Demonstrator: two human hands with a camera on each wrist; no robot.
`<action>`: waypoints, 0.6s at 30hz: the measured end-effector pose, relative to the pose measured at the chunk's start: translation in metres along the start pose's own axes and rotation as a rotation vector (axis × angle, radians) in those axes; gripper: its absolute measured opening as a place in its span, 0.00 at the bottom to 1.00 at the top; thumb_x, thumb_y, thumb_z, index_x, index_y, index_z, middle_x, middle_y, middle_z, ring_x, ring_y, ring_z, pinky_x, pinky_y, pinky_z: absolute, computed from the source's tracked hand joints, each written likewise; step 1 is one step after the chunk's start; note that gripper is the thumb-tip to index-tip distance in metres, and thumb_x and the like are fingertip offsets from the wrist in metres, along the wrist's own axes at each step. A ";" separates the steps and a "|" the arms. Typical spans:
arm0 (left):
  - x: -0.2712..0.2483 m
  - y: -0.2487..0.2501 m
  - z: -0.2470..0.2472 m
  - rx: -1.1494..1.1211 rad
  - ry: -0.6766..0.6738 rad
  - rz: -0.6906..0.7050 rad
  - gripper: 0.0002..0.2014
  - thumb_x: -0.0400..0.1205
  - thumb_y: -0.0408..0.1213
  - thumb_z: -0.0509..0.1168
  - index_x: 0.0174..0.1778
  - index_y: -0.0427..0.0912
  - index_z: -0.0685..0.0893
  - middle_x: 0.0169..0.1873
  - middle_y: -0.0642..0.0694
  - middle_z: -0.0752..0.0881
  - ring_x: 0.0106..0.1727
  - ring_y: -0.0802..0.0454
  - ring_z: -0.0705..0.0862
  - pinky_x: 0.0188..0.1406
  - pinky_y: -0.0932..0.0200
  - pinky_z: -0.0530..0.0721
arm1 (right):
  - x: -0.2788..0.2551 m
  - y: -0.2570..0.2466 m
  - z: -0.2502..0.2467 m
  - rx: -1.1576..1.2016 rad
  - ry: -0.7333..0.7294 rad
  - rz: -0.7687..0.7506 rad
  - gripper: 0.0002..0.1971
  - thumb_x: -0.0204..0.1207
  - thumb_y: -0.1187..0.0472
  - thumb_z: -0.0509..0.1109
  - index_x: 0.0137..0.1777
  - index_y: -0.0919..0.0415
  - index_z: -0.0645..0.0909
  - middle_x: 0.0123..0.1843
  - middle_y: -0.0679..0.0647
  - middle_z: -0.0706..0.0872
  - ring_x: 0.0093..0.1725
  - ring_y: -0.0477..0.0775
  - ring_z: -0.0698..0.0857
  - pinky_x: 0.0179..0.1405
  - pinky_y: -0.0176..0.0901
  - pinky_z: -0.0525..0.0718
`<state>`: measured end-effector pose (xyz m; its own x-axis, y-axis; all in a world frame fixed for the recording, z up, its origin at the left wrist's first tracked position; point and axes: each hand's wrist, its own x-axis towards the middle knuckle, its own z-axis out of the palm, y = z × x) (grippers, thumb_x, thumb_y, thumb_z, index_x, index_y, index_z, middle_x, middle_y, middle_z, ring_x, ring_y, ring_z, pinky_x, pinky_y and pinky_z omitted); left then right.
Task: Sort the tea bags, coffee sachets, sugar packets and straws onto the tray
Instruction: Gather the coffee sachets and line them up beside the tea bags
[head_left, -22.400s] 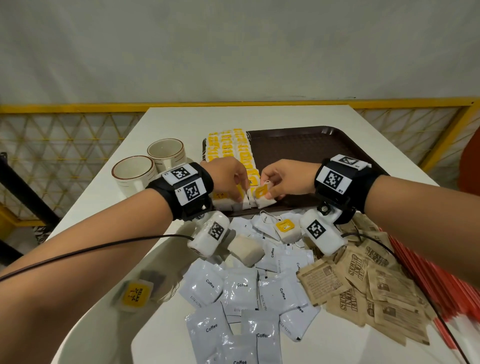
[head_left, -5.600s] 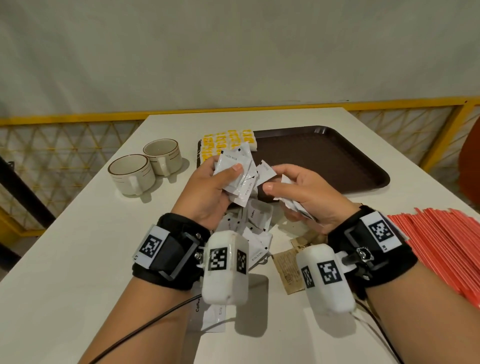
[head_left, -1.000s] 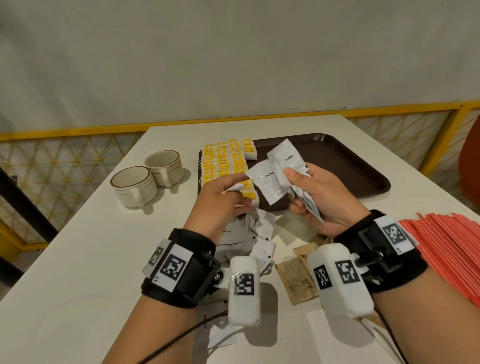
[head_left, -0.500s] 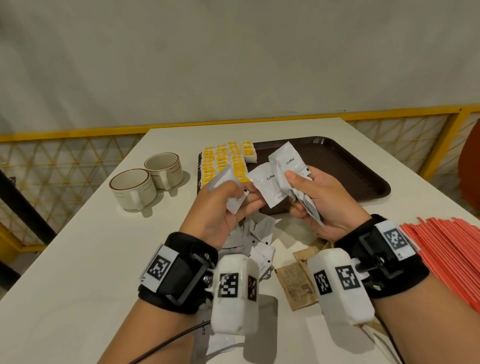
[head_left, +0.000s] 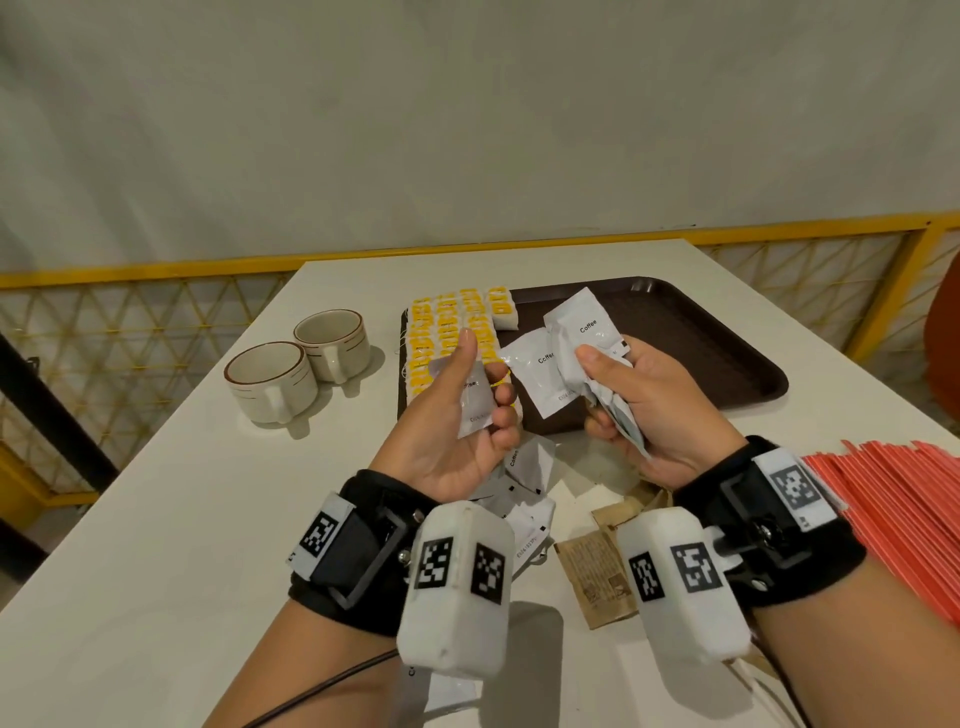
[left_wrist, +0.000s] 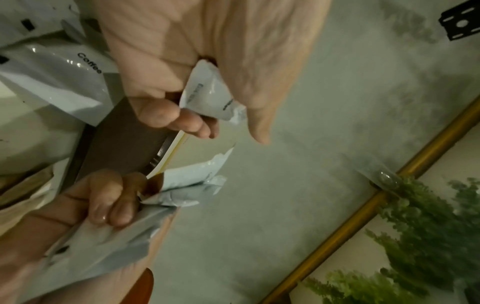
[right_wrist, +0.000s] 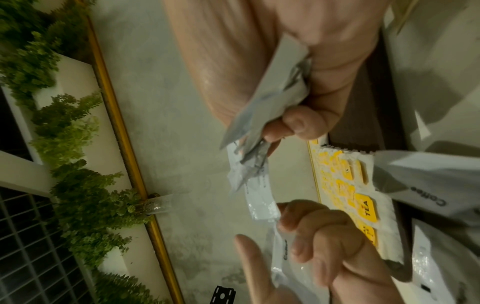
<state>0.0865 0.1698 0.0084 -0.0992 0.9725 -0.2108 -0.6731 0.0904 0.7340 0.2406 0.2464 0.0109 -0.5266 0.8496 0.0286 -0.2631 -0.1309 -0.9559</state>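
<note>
My left hand (head_left: 457, 410) is palm-up just in front of the brown tray (head_left: 727, 343), fingers curled round a single white coffee sachet (head_left: 475, 397), thumb sticking up. My right hand (head_left: 639, 405) is beside it, over the tray's near edge, clutching a fanned bunch of coffee sachets (head_left: 576, 348) between thumb and fingers; two of them show "Coffee" print. In the left wrist view the single sachet (left_wrist: 210, 98) sits pinched between thumb base and fingers. In the right wrist view the bunch (right_wrist: 262, 115) is squeezed in my fist.

Tea bags (head_left: 457, 332) with yellow tags lie in rows on the tray's left part; the rest of the tray is bare brown. More coffee sachets (head_left: 524, 499) lie loose on the white table (head_left: 156, 519) in front of the tray, under my hands. Brown sugar packets (head_left: 597, 571) are just in front of those. Red straws (head_left: 893, 504) are piled on the table right of the tray's near corner. Two cups (head_left: 296, 374) stand left of the tray.
</note>
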 end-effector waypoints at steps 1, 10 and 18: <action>-0.002 -0.001 0.001 0.026 -0.017 0.004 0.18 0.70 0.57 0.67 0.37 0.44 0.78 0.30 0.48 0.75 0.25 0.56 0.73 0.22 0.66 0.72 | 0.000 0.001 0.000 -0.012 0.007 -0.002 0.05 0.81 0.62 0.65 0.53 0.61 0.80 0.32 0.53 0.82 0.21 0.43 0.74 0.16 0.34 0.72; -0.004 -0.017 0.010 0.173 -0.010 0.169 0.26 0.73 0.42 0.68 0.68 0.41 0.76 0.41 0.44 0.85 0.31 0.57 0.82 0.23 0.65 0.76 | -0.001 0.007 0.004 -0.108 -0.008 0.001 0.08 0.81 0.60 0.67 0.56 0.63 0.80 0.40 0.60 0.83 0.24 0.47 0.75 0.17 0.36 0.73; -0.007 -0.003 0.006 -0.202 -0.089 0.108 0.21 0.75 0.29 0.61 0.66 0.33 0.72 0.49 0.33 0.89 0.49 0.39 0.90 0.50 0.40 0.87 | 0.003 0.005 -0.002 -0.019 0.095 -0.025 0.10 0.81 0.61 0.67 0.58 0.65 0.78 0.36 0.57 0.79 0.22 0.45 0.73 0.17 0.35 0.70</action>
<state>0.0938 0.1645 0.0116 -0.1200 0.9900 -0.0736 -0.7960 -0.0517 0.6030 0.2392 0.2497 0.0058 -0.4409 0.8972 0.0253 -0.2596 -0.1004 -0.9605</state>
